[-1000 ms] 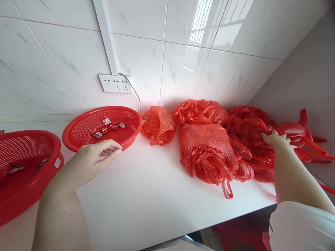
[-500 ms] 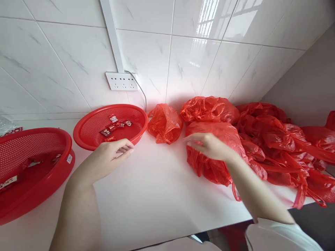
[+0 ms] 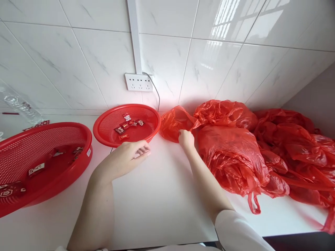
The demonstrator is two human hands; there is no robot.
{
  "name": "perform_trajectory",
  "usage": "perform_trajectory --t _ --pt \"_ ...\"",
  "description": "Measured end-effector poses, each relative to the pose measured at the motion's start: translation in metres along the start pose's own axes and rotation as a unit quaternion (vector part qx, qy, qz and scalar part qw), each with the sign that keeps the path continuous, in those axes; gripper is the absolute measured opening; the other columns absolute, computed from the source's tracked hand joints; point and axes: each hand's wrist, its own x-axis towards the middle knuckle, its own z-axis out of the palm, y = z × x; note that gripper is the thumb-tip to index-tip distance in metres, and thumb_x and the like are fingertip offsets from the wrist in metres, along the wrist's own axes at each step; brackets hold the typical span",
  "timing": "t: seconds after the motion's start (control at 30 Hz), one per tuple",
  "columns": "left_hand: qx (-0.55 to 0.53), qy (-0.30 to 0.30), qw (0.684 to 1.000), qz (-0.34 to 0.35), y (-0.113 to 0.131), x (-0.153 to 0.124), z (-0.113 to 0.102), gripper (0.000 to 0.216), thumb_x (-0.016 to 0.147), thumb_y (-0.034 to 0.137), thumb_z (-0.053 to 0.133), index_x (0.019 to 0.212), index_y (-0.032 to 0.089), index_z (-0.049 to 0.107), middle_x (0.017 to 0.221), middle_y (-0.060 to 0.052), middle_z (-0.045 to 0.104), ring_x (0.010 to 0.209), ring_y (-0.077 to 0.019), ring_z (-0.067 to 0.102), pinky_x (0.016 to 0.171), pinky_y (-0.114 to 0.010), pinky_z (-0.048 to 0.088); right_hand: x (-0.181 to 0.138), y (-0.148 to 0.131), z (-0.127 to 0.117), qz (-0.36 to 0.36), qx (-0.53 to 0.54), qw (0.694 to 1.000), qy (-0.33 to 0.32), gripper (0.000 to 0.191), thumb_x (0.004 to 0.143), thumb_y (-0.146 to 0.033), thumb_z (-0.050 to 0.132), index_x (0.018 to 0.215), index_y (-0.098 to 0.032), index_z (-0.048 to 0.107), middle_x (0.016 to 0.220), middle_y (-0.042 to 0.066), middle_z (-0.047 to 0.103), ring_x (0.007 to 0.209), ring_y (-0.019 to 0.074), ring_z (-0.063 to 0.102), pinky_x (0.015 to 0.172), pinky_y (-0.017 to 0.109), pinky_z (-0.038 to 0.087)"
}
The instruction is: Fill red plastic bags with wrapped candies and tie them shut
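My right hand (image 3: 186, 138) reaches forward and pinches the near edge of a small crumpled red plastic bag (image 3: 174, 122) lying by the wall. My left hand (image 3: 128, 158) hovers over the white counter (image 3: 157, 195) just in front of a round red mesh basket (image 3: 127, 124) holding several small red packets (image 3: 128, 123). Its fingers are loosely curled and nothing shows in them.
A larger red basket (image 3: 39, 158) with a few packets stands at the left. A heap of red plastic bags (image 3: 261, 153) fills the right side of the counter. A wall socket (image 3: 138, 82) with a cable and a clear bottle (image 3: 18, 106) sit by the tiled wall.
My right hand moved left from the bag heap at the far right to the small bag by the basket and took hold of it. The view shifted left; my left hand stayed put.
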Motion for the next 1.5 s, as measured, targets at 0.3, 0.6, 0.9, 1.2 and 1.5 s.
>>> perform_trajectory --t 0.3,0.6,0.9,1.2,1.5 --pt "-0.109 0.024 0.993 -0.049 -0.011 0.025 0.025 0.03 0.082 0.051 0.057 0.098 0.028 0.067 0.103 -0.005 0.071 0.101 -0.0259 0.065 0.087 -0.038 0.052 -0.019 -0.008 -0.06 -0.131 0.344 0.891 0.264 0.026 0.093 -0.029 0.042 0.103 -0.019 0.064 0.104 0.007 0.068 0.097 0.0184 0.063 0.09 0.032 0.047" --pt "-0.342 0.075 0.935 -0.045 -0.005 0.044 0.05 0.072 0.079 0.047 0.068 0.143 0.033 0.039 0.148 -0.011 0.044 0.132 -0.03 0.046 0.107 -0.048 0.037 -0.048 -0.029 -0.075 -0.148 0.515 0.833 0.139 0.017 0.088 -0.038 0.057 0.097 -0.024 0.06 0.086 0.002 0.063 0.082 0.0158 0.062 0.078 0.029 0.05" --pt "-0.573 0.259 0.776 -0.05 -0.013 0.052 0.041 0.042 0.083 0.047 0.063 0.12 0.026 0.062 0.127 -0.004 0.065 0.12 -0.0266 0.058 0.098 -0.039 0.052 -0.055 -0.031 -0.075 -0.129 0.503 0.855 -0.014 0.018 0.087 -0.035 0.058 0.099 -0.021 0.061 0.094 0.003 0.067 0.077 0.0139 0.065 0.072 0.028 0.054" --pt "-0.541 0.234 0.803 -0.088 -0.015 0.044 0.037 0.041 0.076 0.047 0.069 0.108 0.02 0.066 0.12 -0.008 0.067 0.109 -0.0278 0.064 0.087 -0.036 0.056 -0.083 -0.045 -0.089 -0.245 0.353 0.903 -0.023 0.047 0.084 -0.043 0.065 0.126 -0.026 0.052 0.129 0.01 0.059 0.112 0.0246 0.061 0.093 0.04 0.052" --pt "-0.526 0.086 0.845 -0.041 -0.006 0.05 0.056 0.046 0.086 0.054 0.055 0.058 0.019 0.044 0.088 -0.004 0.069 0.098 -0.0229 0.067 0.085 -0.037 0.055 -0.087 -0.053 -0.073 -0.257 0.318 0.886 -0.221 0.054 0.089 -0.018 0.051 0.141 -0.028 0.04 0.122 0.005 0.065 0.104 0.0222 0.065 0.089 0.039 0.053"
